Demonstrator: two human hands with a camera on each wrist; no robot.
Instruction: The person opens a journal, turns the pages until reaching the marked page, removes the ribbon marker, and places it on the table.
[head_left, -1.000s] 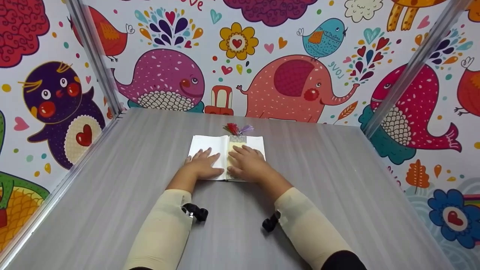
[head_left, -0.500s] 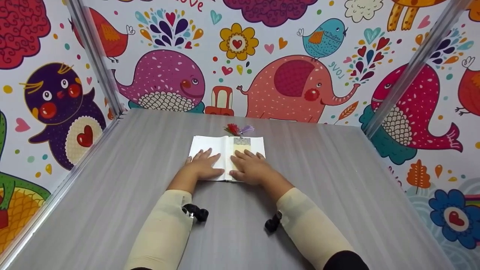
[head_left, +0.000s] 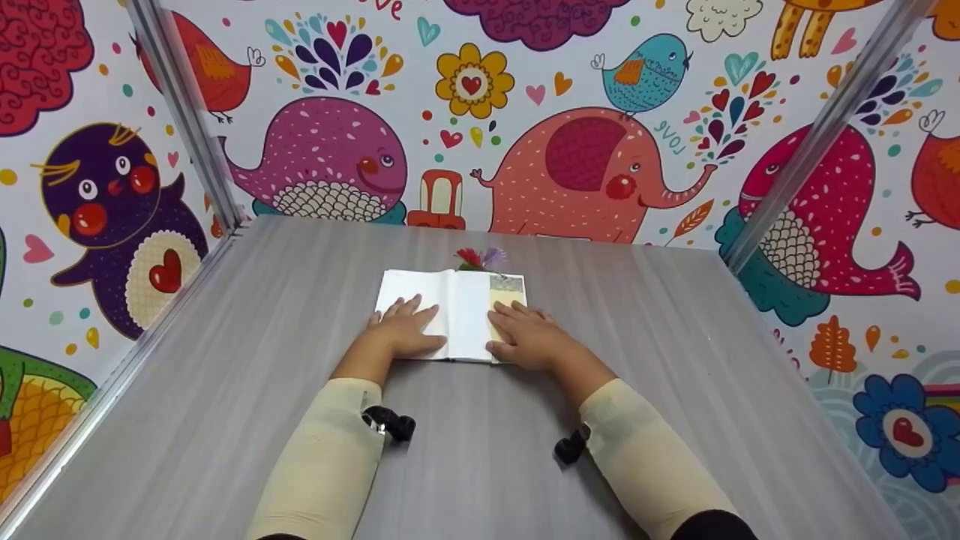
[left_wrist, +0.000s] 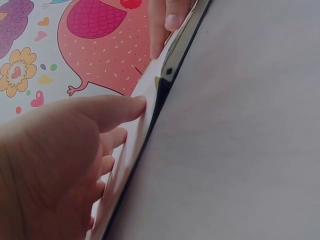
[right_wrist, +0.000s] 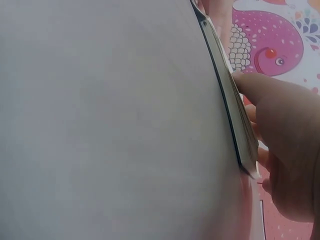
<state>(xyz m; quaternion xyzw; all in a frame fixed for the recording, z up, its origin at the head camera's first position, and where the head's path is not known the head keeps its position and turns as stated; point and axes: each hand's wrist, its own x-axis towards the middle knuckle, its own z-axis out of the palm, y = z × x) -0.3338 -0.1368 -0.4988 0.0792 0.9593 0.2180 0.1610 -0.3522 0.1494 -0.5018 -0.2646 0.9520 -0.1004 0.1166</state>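
An open book (head_left: 469, 322) with blank white pages lies flat on the table. My left hand (head_left: 403, 330) rests on the left page, fingers spread. On the right page, near its outer edge, lies a yellowish bookmark-like strip (head_left: 507, 294) with a grey patterned top. My right hand (head_left: 531, 337) presses on the strip with straight fingers and covers its lower part. Red (head_left: 469, 257) and purple tassels (head_left: 494, 257) stick out past the book's top edge. In the right wrist view the thumb of my right hand (right_wrist: 285, 125) lies along the edge of the thick page block (right_wrist: 227, 95).
The grey table (head_left: 300, 300) stretches around the book on every side. Walls printed with cartoon animals (head_left: 330, 157) stand behind and at both sides, with metal posts (head_left: 187, 112) at the corners. Small black wrist cameras (head_left: 394, 424) hang beside both forearms.
My right hand has slid rightward across the right page, and the strip has moved with it from near the fold to the outer edge. The left hand has stayed in place.
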